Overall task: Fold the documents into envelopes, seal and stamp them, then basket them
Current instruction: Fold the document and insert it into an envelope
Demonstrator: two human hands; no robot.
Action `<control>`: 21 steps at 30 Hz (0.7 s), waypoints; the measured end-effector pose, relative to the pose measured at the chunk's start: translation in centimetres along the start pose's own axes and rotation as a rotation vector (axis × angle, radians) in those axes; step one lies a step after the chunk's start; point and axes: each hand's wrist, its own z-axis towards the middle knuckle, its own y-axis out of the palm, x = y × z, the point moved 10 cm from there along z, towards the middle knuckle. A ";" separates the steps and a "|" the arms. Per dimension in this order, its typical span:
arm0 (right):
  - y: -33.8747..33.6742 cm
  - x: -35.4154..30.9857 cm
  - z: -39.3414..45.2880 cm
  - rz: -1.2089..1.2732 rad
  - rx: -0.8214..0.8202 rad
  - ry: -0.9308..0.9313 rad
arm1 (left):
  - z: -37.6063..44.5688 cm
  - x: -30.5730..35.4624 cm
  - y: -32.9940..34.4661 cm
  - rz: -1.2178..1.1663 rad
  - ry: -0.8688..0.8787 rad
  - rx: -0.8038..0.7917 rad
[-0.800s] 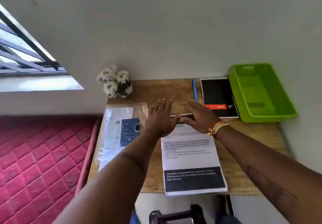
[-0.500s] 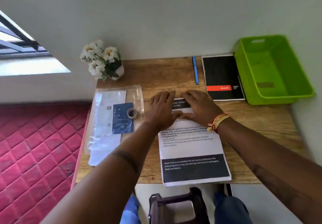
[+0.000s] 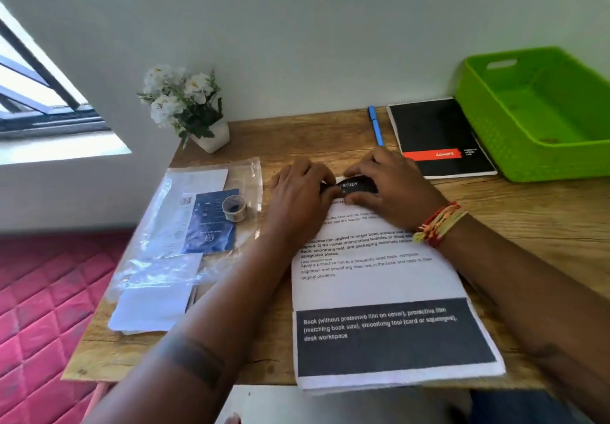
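Observation:
A stack of printed documents point(image 3: 379, 278) lies on the wooden desk point(image 3: 544, 219) in front of me, with a black band across its near end. Both my hands are at its far edge. My left hand point(image 3: 300, 199) has its fingers curled onto the top edge on the left. My right hand point(image 3: 392, 192) pinches the same edge, fingers over and thumb below, with the black header strip showing between the hands. A clear plastic bag point(image 3: 148, 268) holding white and blue envelopes lies to the left, a small tape roll point(image 3: 234, 207) on it. The green basket point(image 3: 515, 159) stands at the far right.
A black notebook point(image 3: 435, 129) and a blue pen point(image 3: 376, 126) lie beyond my hands near the wall. A white pot of flowers point(image 3: 211, 136) stands at the desk's far left corner. A red quilted mattress point(image 3: 39, 291) borders the desk on the left.
My fingers lay flat on the top of the documents before; now both hands have curled and taken hold of the far edge. The view has tilted down and closer.

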 end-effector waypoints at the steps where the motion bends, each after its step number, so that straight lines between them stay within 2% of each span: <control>1: -0.1 -0.3 -0.1 -0.027 0.017 -0.019 | -0.1 -0.1 -0.2 -0.012 -0.008 0.025; 8: -1.5 -1.2 -1.3 -0.103 0.122 0.004 | -0.6 0.4 -1.3 0.024 -0.060 0.037; 11: -2.5 -2.1 -1.5 -0.222 0.100 0.020 | -1.0 2.5 -2.6 0.133 0.015 0.047; 13: -3.4 -2.6 -1.7 -0.241 0.040 0.048 | -1.5 3.8 -4.0 0.164 0.035 0.112; 15: -4.4 -3.0 -1.9 -0.205 0.001 0.076 | -2.3 4.6 -5.2 0.123 -0.021 0.150; 21: -6.8 -0.3 -3.6 -0.114 -0.034 0.305 | -5.6 5.5 -4.7 0.018 -0.196 0.033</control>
